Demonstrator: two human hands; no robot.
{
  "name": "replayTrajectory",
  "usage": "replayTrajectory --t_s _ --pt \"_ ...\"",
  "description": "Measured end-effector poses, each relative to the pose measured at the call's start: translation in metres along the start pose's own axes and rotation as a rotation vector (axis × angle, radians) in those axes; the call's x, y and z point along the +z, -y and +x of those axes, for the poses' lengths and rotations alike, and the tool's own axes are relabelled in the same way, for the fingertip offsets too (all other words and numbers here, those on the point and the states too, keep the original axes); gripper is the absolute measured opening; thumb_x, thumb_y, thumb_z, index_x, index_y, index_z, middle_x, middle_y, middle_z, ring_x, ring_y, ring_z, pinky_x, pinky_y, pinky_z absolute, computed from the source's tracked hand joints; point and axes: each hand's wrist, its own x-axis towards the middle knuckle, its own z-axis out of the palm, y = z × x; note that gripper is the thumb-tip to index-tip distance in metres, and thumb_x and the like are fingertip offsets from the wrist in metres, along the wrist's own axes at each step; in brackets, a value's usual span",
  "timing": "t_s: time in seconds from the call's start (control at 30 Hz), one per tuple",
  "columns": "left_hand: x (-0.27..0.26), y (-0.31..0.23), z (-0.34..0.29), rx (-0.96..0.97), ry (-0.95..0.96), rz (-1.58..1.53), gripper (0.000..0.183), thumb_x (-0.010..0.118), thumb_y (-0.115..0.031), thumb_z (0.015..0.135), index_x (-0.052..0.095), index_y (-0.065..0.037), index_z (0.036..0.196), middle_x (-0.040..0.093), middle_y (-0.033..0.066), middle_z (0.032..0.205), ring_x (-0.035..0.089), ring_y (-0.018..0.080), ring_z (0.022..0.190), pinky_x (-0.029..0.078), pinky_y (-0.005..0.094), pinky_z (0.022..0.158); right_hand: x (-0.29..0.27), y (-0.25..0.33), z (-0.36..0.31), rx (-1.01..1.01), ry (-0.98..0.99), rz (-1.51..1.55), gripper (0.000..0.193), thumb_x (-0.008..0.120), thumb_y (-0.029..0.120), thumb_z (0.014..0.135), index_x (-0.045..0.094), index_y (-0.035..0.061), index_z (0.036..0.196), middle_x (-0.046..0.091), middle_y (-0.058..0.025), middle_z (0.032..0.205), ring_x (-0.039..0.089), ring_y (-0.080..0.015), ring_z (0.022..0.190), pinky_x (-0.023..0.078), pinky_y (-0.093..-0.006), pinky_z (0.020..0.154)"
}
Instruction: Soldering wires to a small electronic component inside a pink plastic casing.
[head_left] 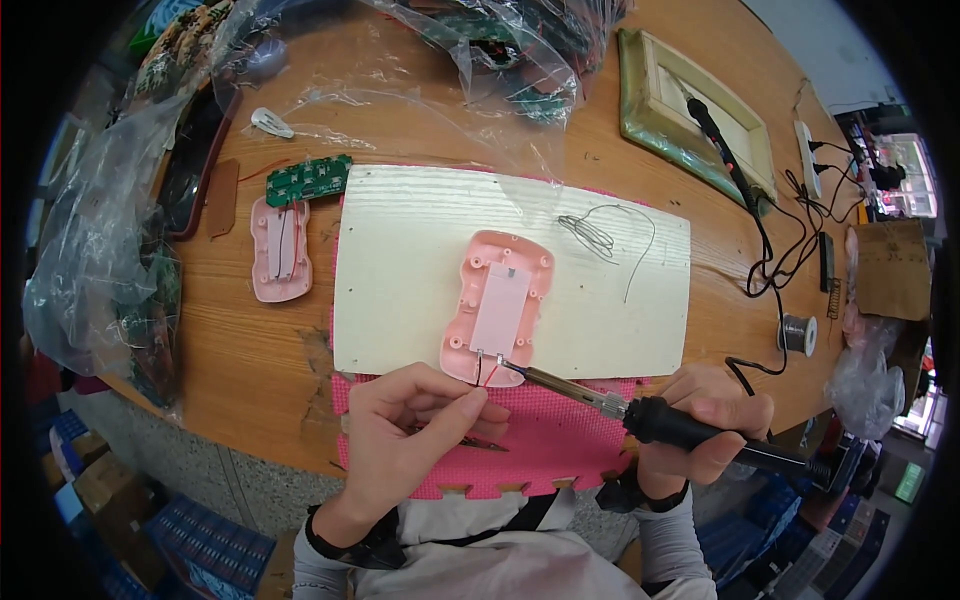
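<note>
A pink plastic housing half [545, 285] lies open side up on the white board [400, 260], a paler panel in its middle. At its near end, a thin black wire [479, 370] and a red wire [491, 375] come off small metal contacts. The thumb and fingers of my left hand [410, 425] are pinched at the wires' lower ends. Below those fingers a dark pointed metal tool [485, 444] sticks out; its other end is hidden. My right hand [700, 425] grips a soldering iron [665, 420] by its black handle, its tip at the right-hand contact.
Loose solder wire [590, 236] rests on the board, over a pink foam mat [560, 440]. Leftward are a green circuit board [310, 180] and another pink housing part [262, 250]. A second iron [715, 135] crosses a wooden frame [640, 90]; cords and a solder spool [797, 335] lie right.
</note>
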Motion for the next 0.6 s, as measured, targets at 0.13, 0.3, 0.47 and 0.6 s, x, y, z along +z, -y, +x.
replayTrajectory --t_s 0.13,0.3,0.47,0.6 --pt "0.0005 0.0010 0.0003 0.018 0.014 -0.018 0.006 0.051 0.003 0.081 0.053 0.008 0.083 0.062 0.0186 0.080 0.063 0.0206 0.075 0.053 0.0285 0.066 0.0008 0.0000 -0.0013 -0.013 -0.003 0.004 0.033 0.039 0.035 0.088 0.038 0.0040 0.077 0.041 -0.0041 0.042 0.038 -0.0112 0.029 0.025 -0.0212 0.029" --pt "0.0029 0.0061 0.0020 0.050 -0.039 0.025 0.006 0.050 0.002 0.080 0.051 0.006 0.076 0.061 0.0226 0.081 0.063 0.0240 0.074 0.053 0.0324 0.066 0.0023 -0.0017 -0.0031 0.002 0.013 -0.017 0.034 0.039 0.035 0.088 0.038 0.0034 0.077 0.040 -0.0043 0.042 0.037 -0.0110 0.029 0.024 -0.0215 0.029" --pt "0.0021 0.0046 0.0023 0.044 -0.013 0.013 0.005 0.050 0.003 0.081 0.052 0.007 0.078 0.061 0.0201 0.082 0.063 0.0209 0.072 0.053 0.0288 0.064 0.0009 -0.0019 -0.0048 0.010 -0.036 -0.043 0.035 0.039 0.036 0.088 0.037 0.0032 0.075 0.039 -0.0043 0.041 0.036 -0.0105 0.029 0.024 -0.0213 0.029" --pt "0.0017 0.0040 0.0017 0.006 -0.009 0.005 0.005 0.051 0.003 0.081 0.052 0.008 0.080 0.062 0.0177 0.083 0.063 0.0181 0.069 0.052 0.0248 0.061 -0.0066 0.0005 -0.0058 0.101 0.036 0.070 0.035 0.049 0.038 0.084 0.044 0.0036 0.085 0.047 -0.0047 0.049 0.047 -0.0152 0.037 0.037 -0.0259 0.036"
